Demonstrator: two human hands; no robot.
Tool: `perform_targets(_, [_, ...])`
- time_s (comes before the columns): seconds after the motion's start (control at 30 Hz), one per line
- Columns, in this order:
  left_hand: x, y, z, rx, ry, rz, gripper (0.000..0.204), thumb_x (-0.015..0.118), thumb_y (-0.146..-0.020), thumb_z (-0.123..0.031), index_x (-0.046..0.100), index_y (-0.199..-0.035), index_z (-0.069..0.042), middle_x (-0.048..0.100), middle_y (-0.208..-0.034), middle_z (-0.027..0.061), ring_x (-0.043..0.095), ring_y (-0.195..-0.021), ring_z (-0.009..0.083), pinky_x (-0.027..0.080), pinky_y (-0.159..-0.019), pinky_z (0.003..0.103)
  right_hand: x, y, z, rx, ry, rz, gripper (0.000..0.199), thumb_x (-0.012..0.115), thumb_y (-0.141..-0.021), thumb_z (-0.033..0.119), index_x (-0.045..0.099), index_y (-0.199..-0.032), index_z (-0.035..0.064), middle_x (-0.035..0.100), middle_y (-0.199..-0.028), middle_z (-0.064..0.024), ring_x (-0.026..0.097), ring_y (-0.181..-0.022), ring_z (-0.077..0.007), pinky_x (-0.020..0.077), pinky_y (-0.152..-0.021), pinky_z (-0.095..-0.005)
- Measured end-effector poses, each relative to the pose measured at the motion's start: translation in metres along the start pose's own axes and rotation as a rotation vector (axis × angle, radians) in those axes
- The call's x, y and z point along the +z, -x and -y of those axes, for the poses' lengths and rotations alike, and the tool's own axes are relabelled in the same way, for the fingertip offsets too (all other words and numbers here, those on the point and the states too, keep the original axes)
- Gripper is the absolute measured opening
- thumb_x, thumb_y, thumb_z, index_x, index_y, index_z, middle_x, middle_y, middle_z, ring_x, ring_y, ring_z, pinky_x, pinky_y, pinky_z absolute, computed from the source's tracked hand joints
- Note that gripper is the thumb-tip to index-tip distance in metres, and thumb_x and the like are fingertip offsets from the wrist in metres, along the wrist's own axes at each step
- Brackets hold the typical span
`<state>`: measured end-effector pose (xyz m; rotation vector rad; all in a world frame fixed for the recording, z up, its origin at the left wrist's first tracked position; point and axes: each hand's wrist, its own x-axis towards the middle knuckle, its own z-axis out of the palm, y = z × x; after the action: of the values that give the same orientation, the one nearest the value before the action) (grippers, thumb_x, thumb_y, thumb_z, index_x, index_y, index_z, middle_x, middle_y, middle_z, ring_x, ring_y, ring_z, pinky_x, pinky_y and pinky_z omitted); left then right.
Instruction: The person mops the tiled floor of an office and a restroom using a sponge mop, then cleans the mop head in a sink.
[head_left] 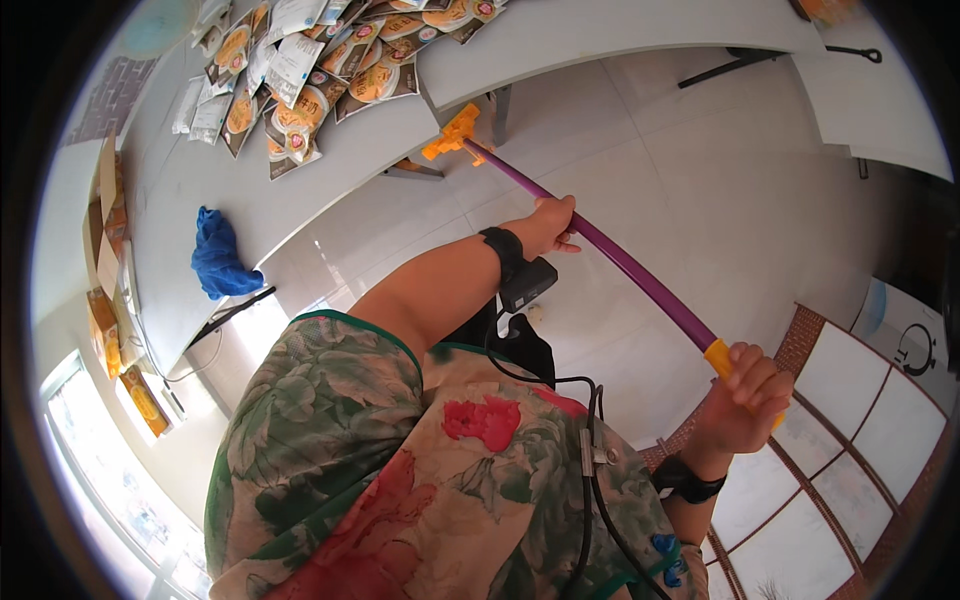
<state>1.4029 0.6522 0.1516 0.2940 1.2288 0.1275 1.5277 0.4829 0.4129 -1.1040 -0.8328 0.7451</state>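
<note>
My left hand (pixel 551 226) grips the middle of a long purple mop pole (pixel 628 268). My right hand (pixel 745 395) is closed round the pole's yellow end grip. The pole runs up and left to an orange mop head fitting (pixel 455 133) near the edge of a white table (pixel 330 165), low over the pale tiled floor (pixel 720 190). Both wrists wear black bands, and a small black device hangs under the left wrist. My flowered garment fills the lower middle.
Several orange and white food packets (pixel 300 75) are heaped on the white table. A blue cloth (pixel 217 258) lies on the table's left part. Another white table (pixel 610 30) stands behind, and cardboard boxes (pixel 105 230) sit far left. A wood-framed panel (pixel 850 440) is at right.
</note>
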Motion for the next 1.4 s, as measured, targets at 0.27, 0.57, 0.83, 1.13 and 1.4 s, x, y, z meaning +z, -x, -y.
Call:
perform_targets(0.27, [0.022, 0.003, -0.027, 0.070, 0.231, 0.077, 0.022, 0.044, -0.080, -0.020, 0.043, -0.079, 0.001, 0.044, -0.060, 0.0080, 0.036, -0.040, 0.0143, 0.054, -0.061, 0.047, -0.007, -0.088, 0.019, -0.013, 0.029, 0.400, 0.037, 0.049, -0.088, 0.032, 0.033, -0.059, 0.0143, 0.033, -0.049, 0.0045, 0.031, -0.046, -0.0089, 0.0344, -0.058, -0.0284])
perform_targets(0.57, [0.072, -0.011, -0.082, 0.170, 0.393, 0.078, 0.019, 0.040, -0.080, -0.021, 0.041, -0.075, -0.002, 0.040, -0.060, 0.0064, 0.035, -0.044, 0.0150, 0.052, -0.070, 0.047, -0.023, -0.222, 0.015, 0.020, -0.028, 0.807, 0.036, 0.049, -0.087, 0.029, 0.031, -0.059, 0.0147, 0.033, -0.050, 0.0033, 0.030, -0.047, -0.0100, 0.0332, -0.057, -0.0293])
perform_targets(0.83, [0.115, -0.030, -0.086, 0.200, 0.549, -0.013, 0.022, 0.040, -0.082, -0.022, 0.045, -0.080, -0.001, 0.045, -0.062, 0.0081, 0.035, -0.042, 0.0146, 0.053, -0.067, 0.050, -0.050, -0.283, 0.011, 0.091, -0.072, 0.872, 0.028, 0.043, -0.088, 0.021, 0.030, -0.065, 0.0124, 0.030, -0.051, 0.0017, 0.028, -0.050, -0.0099, 0.0301, -0.060, -0.0298])
perform_targets(1.13, [0.169, -0.029, -0.060, 0.119, 0.561, 0.076, 0.025, 0.034, -0.084, -0.024, 0.044, -0.082, -0.001, 0.046, -0.064, 0.0096, 0.035, -0.045, 0.0146, 0.051, -0.074, 0.051, -0.094, -0.298, 0.030, 0.170, -0.056, 0.856, 0.027, 0.043, -0.087, 0.018, 0.029, -0.065, 0.0125, 0.031, -0.051, 0.0014, 0.029, -0.048, -0.0092, 0.0306, -0.059, -0.0289])
perform_targets(1.4, [0.193, -0.024, -0.020, 0.192, 0.871, 0.220, 0.017, 0.043, -0.086, -0.018, 0.043, -0.091, -0.001, 0.054, -0.083, 0.0127, 0.057, -0.075, 0.0262, 0.049, -0.079, 0.043, -0.122, -0.278, 0.055, 0.210, -0.080, 0.881, 0.031, 0.047, -0.087, 0.023, 0.028, -0.063, 0.0148, 0.027, -0.049, 0.0038, 0.027, -0.049, -0.0078, 0.0295, -0.061, -0.0254])
